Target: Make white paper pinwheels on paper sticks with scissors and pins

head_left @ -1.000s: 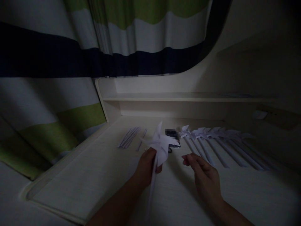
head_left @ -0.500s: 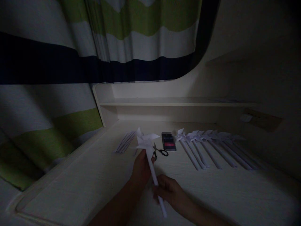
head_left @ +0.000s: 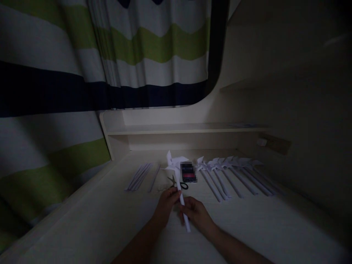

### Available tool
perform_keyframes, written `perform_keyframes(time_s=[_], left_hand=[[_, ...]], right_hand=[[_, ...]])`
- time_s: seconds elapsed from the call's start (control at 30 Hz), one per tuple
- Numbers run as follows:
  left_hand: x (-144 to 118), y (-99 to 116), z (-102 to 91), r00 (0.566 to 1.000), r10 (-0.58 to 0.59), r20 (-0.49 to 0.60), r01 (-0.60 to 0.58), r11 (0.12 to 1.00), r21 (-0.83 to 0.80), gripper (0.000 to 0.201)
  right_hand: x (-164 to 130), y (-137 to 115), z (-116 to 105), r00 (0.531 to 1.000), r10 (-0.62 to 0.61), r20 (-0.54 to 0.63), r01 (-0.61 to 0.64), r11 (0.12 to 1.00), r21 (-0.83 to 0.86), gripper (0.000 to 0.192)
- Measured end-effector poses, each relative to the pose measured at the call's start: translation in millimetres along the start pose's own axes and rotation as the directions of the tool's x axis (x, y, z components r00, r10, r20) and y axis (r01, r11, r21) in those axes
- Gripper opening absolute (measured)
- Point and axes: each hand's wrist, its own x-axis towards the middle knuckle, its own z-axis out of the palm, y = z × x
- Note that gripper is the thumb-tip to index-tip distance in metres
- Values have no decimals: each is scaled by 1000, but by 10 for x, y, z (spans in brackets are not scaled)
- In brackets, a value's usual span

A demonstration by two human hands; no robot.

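A white paper pinwheel [head_left: 178,179] on a rolled-paper stick is held between my two hands, its vanes pointing away from me. My left hand [head_left: 165,205] pinches the stick midway, below the vanes. Lower down, my right hand [head_left: 195,212] grips the same stick with thumb and fingers, and the stick's end sticks out below it. Just beyond my hands lie dark-handled scissors [head_left: 183,186], partly hidden behind the pinwheel. A phone with a blurred screen [head_left: 189,173] lies right behind the scissors.
Several finished-looking paper pinwheels [head_left: 231,172] lie in a row on the right of the white desk [head_left: 96,220]. Thin paper sticks [head_left: 139,177] lie at the left, with a single stick [head_left: 154,178] beside them. A shelf [head_left: 176,129] spans the back, below a striped curtain [head_left: 159,47].
The pinwheel has moved away from my body with both hands. My left hand has slid down the stick from the vanes, closer to my right hand. The camera view has shifted.
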Motion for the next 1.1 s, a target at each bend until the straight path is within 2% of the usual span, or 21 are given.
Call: perform_keyframes(time_s=[0.07, 0.2, 0.33, 0.43, 0.53, 0.63, 0.77, 0.87, 0.97, 1.1], left_hand=[[39, -21, -60, 997, 62, -54, -61, 998, 23, 29], [108, -78, -137, 984, 114, -135, -115, 993, 4, 32], [143, -161, -129, 985, 130, -114, -121, 989, 81, 34], [159, -206, -120, 977, 148, -151, -127, 983, 136, 36], [185, -246, -134, 965, 206, -163, -170, 962, 213, 36], [213, -282, -150, 965, 219, -140, -181, 953, 243, 35], [230, -298, -147, 968, 219, -123, -180, 946, 269, 34], [240, -315, -141, 973, 205, -109, -165, 942, 293, 33], [268, -372, -146, 978, 190, -91, -153, 938, 310, 34], [310, -457, -156, 979, 176, -106, -138, 945, 297, 37]], right_hand=[[12, 15, -3, 998, -38, -44, 35, 996, -77, 26], [14, 22, -7, 981, -145, -130, 77, 902, -426, 13], [41, 4, -70, 976, -149, -162, 44, 854, -518, 9], [89, -65, -259, 962, -168, -215, 20, 829, -559, 14], [108, -179, -665, 932, -176, -318, -47, 808, -588, 27], [25, -289, -1275, 877, -190, -441, -145, 771, -620, 35], [-237, -398, -2174, 761, -179, -624, -352, 694, -628, 34], [-439, -480, -2719, 687, -147, -711, -496, 621, -607, 27], [-557, -553, -3083, 655, -105, -748, -593, 543, -595, 22], [-539, -567, -3348, 666, -82, -741, -634, 461, -621, 26]])
